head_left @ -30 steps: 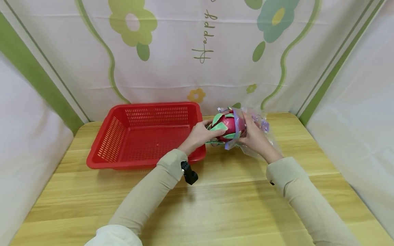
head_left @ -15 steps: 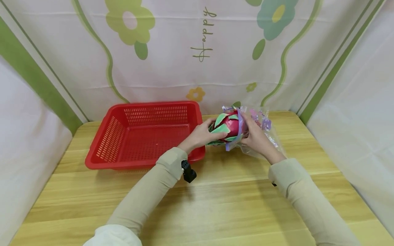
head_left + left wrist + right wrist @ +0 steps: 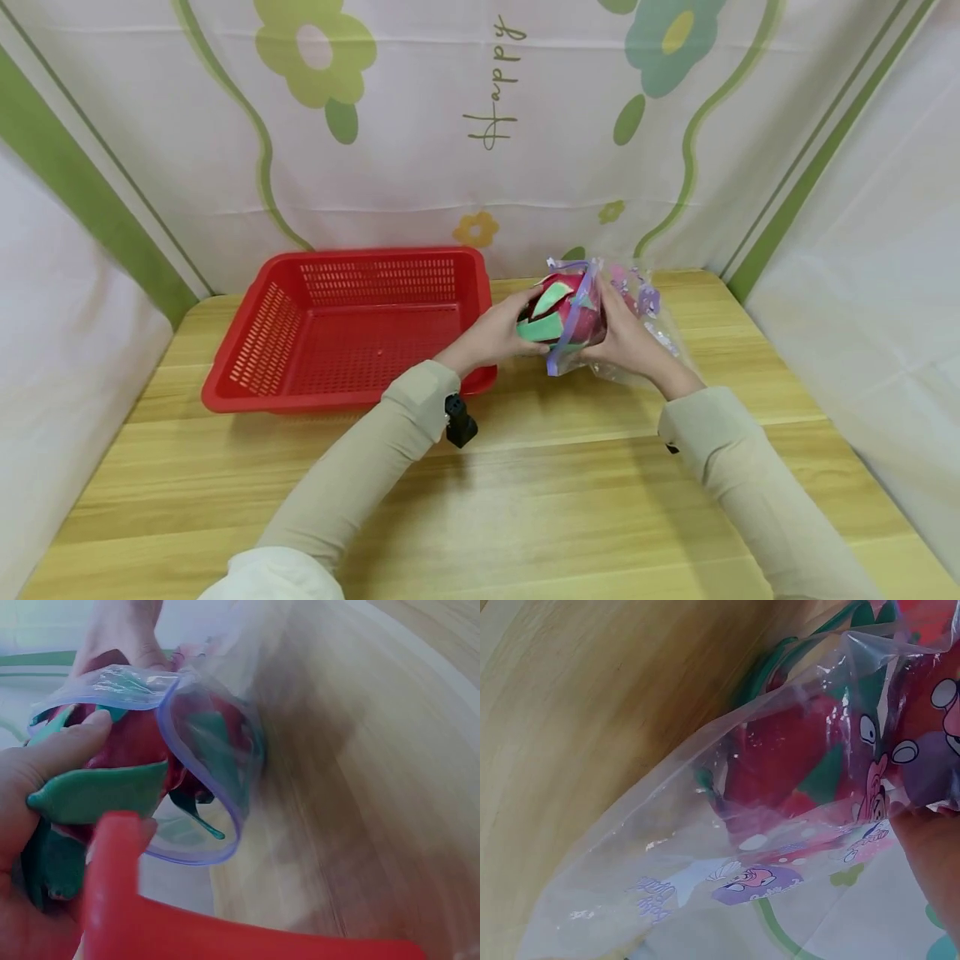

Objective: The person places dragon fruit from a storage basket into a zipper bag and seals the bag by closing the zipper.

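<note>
In the head view my left hand (image 3: 491, 335) grips a pink dragon fruit (image 3: 551, 302) with green scales from its left side. Its thumb lies along the scales in the left wrist view. From the right, my right hand (image 3: 633, 340) holds a clear zip bag (image 3: 663, 337) with purple trim and cartoon prints. The purple-edged mouth (image 3: 169, 735) of the bag surrounds part of the fruit. A second red-and-green fruit shape (image 3: 780, 765) shows through the film in the right wrist view. Most fingers of both hands are hidden behind fruit and bag.
A red plastic basket (image 3: 213, 392) with slotted sides stands just left of the bag, its rim close to my left wrist. Under everything is a wooden table (image 3: 525, 500). A flower-printed cloth (image 3: 420, 125) hangs behind, with white cloth at both sides.
The dragon fruit has gone deeper into the bag, and the purple edge now crosses nearer its middle. My left hand has shifted slightly right with it; my right hand keeps holding the bag.
</note>
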The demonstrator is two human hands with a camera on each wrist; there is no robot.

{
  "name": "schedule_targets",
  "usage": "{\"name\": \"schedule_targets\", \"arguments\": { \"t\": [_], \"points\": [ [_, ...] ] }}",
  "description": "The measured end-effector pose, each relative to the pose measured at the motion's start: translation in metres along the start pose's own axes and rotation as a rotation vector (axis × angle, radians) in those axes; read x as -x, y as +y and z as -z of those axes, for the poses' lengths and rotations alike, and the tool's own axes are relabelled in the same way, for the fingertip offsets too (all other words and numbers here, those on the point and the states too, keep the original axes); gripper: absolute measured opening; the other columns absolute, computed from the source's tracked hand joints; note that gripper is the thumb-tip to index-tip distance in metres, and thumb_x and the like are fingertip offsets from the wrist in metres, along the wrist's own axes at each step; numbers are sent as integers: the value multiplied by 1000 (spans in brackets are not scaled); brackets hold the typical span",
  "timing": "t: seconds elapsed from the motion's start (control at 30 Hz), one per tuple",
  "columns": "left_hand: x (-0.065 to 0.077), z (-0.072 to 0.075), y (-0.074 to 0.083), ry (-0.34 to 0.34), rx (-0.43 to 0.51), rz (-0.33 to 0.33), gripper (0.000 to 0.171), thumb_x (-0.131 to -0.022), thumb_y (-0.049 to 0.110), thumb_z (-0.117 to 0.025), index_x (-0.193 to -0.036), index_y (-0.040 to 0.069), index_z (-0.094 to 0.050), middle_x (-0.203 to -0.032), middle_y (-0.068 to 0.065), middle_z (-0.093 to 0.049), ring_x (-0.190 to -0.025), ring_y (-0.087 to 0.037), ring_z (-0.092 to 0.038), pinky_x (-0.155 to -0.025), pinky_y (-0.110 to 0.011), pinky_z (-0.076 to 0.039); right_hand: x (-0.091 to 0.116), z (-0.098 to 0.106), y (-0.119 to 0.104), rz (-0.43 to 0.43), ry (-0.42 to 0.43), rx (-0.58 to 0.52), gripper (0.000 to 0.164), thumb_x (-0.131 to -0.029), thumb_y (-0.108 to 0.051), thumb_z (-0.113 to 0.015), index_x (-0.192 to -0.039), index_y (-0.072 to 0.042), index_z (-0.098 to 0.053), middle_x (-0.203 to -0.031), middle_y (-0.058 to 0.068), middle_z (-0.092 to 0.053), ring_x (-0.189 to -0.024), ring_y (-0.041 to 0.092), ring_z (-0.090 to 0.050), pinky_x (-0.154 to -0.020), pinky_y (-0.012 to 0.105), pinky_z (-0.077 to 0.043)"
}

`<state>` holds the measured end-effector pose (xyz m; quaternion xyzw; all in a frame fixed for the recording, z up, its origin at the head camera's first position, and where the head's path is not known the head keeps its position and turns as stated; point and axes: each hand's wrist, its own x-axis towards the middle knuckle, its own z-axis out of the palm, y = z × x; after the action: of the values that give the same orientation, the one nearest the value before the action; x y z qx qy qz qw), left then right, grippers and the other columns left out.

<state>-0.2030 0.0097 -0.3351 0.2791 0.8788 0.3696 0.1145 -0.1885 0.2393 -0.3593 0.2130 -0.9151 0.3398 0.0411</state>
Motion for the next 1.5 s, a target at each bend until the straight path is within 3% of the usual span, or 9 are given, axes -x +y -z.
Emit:
{"name": "schedule_targets", "arguments": {
  "t": [0.13,0.27,0.5,0.63,0.8,1.0,1.1,1.33,1.5],
  "points": [
    [1,-1,-2,13,-106,-72,89,-80,22,-77,-151,10,-25,-152,-11,-35,-134,-27,-43,-109,-39,-42,-1,0,0,44,22,-42,130,-61,-7,-90,-153,-3,2,-149,30,-24,-137,45,-30,-112,60,-25],
    [1,-3,-1,26,-163,-89,89,-78,18,-79,-150,11,-27,-153,-12,-33,-135,-27,-43,-108,-40,-43,-3,0,-1,9,35,-63,125,-63,-7,-88,-152,-3,-1,-149,29,-27,-136,45,-32,-112,60,-27],
    [-1,-6,0,41,-40,58,98,-75,28,-82,-148,3,-23,-148,-18,-31,-134,-29,-36,-106,-40,-45,-5,3,-3,-1,71,-73,112,-65,-6,-87,-150,-1,-13,-142,29,-36,-131,46,-39,-109,61,-31],
    [-2,0,0,-29,-1,123,95,-77,30,-80,-148,4,-23,-140,-16,-44,-125,-26,-45,-103,-40,-46,-5,3,-3,-12,70,-97,109,-66,-4,-86,-148,-2,-15,-141,29,-37,-130,46,-40,-109,61,-31],
    [-1,6,2,-102,-14,87,91,-79,24,-79,-149,10,-22,-138,-15,-50,-122,-27,-53,-104,-39,-46,-3,3,-2,-5,60,-79,106,-66,-4,-86,-147,-1,-18,-138,28,-40,-125,44,-44,-105,60,-36],
    [-1,4,1,-67,-33,41,91,-76,14,-80,-150,18,-26,-143,-11,-46,-129,-27,-46,-107,-41,-43,0,3,-1,35,59,-34,97,-62,-3,-88,-140,2,-32,-139,24,-39,-126,39,-41,-107,58,-36],
    [-3,1,1,-37,54,84,92,-76,12,-80,-150,17,-26,-146,-9,-43,-131,-26,-43,-109,-42,-41,0,3,-2,58,78,-14,92,-62,-3,-87,-138,4,-35,-141,25,-39,-128,39,-39,-107,58,-35],
    [-5,0,1,70,462,260,79,-77,11,-78,-144,10,-36,-144,-10,-45,-127,-26,-47,-104,-40,-45,-2,8,-2,100,144,36,87,-64,-4,-86,-138,2,-40,-137,26,-44,-125,41,-41,-102,56,-36],
    [-2,3,0,85,547,300,72,-81,17,-76,-141,14,-38,-139,-10,-48,-121,-24,-51,-101,-37,-47,-2,10,3,64,127,40,102,-63,-9,-88,-145,1,-29,-146,27,-30,-136,44,-27,-109,62,-27]
  ]
}}
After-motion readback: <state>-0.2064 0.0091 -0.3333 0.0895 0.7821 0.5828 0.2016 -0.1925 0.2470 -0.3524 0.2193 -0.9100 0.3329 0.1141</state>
